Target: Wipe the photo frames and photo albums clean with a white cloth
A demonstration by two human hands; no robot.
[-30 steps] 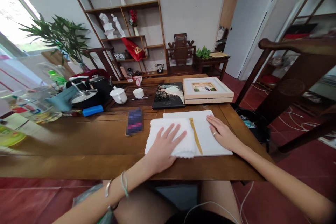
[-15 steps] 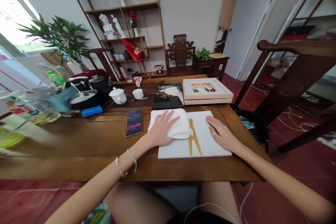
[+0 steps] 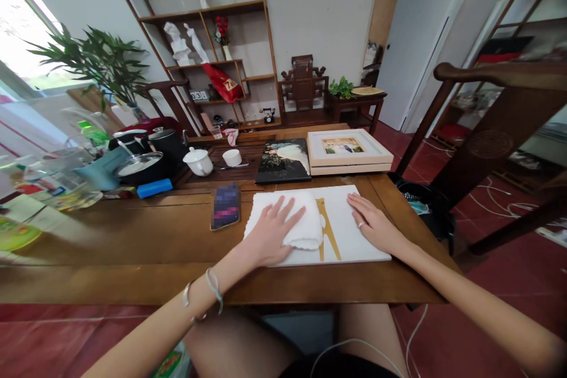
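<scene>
My left hand (image 3: pixel 273 230) lies flat with fingers spread on a white cloth (image 3: pixel 305 230), which looks folded. Under the cloth is a flat white panel (image 3: pixel 367 250), with a gold shape (image 3: pixel 330 236) on it like two long legs; the cloth hides part of both. My right hand (image 3: pixel 375 225), a ring on one finger, rests palm down with fingers stretched out on the panel's right edge. Left of the cloth, a phone (image 3: pixel 225 207) lies screen up, its display blurred.
Beyond the panel, a dark picture (image 3: pixel 283 160) lies beside a pale framed photo (image 3: pixel 349 152). A lidded white cup (image 3: pixel 198 161), a small white bowl (image 3: pixel 232 157), a blue box (image 3: pixel 155 188) and a pan (image 3: pixel 140 165) stand to the left. A wooden chair (image 3: pixel 482 142) is at the right.
My left hand has slid the cloth a little toward me along the panel, covering more of the gold shape's left leg. My right hand has stayed in place.
</scene>
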